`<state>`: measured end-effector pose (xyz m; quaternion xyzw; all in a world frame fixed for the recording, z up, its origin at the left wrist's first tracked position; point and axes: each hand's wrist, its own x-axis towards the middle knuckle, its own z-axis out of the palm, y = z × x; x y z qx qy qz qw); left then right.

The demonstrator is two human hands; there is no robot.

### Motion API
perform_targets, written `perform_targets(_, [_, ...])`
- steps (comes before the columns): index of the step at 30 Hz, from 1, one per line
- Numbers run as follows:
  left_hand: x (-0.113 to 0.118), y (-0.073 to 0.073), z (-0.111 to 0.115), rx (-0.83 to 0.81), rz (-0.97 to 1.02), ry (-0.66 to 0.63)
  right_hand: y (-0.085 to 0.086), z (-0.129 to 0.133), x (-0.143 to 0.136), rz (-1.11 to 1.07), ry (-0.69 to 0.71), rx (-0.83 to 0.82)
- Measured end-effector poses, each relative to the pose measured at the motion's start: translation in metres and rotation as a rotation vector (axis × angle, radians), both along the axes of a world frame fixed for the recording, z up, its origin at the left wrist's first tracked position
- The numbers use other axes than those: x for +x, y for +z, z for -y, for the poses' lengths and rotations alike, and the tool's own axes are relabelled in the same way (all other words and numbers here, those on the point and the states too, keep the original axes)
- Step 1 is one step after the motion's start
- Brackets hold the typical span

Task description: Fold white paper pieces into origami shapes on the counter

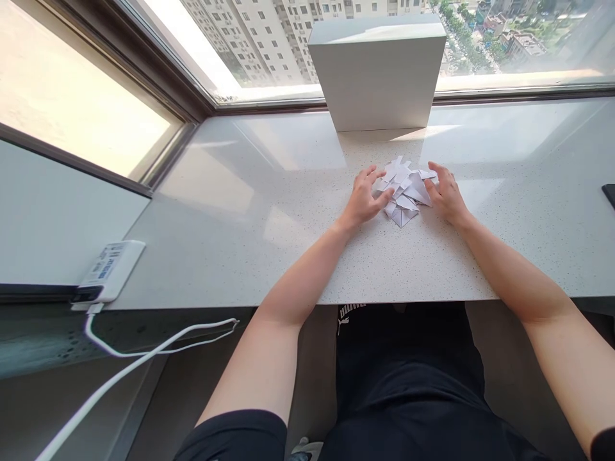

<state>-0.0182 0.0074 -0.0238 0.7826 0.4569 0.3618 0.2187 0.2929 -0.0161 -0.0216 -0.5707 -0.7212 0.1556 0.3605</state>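
Observation:
A loose heap of folded white paper pieces [404,192] lies on the speckled white counter [230,256], between my two hands. My left hand [366,197] is at the heap's left side, fingers apart and curved around its edge, the thumb over the paper. On the opposite side my right hand [446,192] rests with its fingers spread, thumb and fingertips at the heap's right edge. Neither hand has a piece lifted. Some pieces overlap, so the lower ones are hidden.
A large white box [382,83] stands behind the heap against the window. A white power bank [113,272] with a white cable [120,378] sits at the counter's left front corner. A dark object [609,193] is cut off at the right edge.

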Motion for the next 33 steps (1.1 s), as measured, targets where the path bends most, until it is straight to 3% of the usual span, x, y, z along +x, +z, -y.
perform_targets(7, [0.015,0.007,0.015,0.076,-0.309,-0.286,-0.001,-0.017,-0.002,0.17,-0.017,-0.154])
perform_targets(16, [0.02,-0.001,0.014,0.043,-0.362,-0.27,0.013,0.003,-0.019,0.008,0.283,-0.149])
perform_targets(20, [0.022,0.0,0.015,0.085,-0.364,-0.269,0.011,0.0,-0.018,-0.04,0.179,-0.097])
perform_targets(26, [0.035,0.011,0.021,0.194,-0.396,-0.394,-0.005,-0.021,0.012,0.169,-0.056,-0.085])
perform_targets(33, [0.047,0.012,0.018,0.14,-0.463,-0.432,-0.017,-0.026,0.026,0.28,-0.083,-0.16])
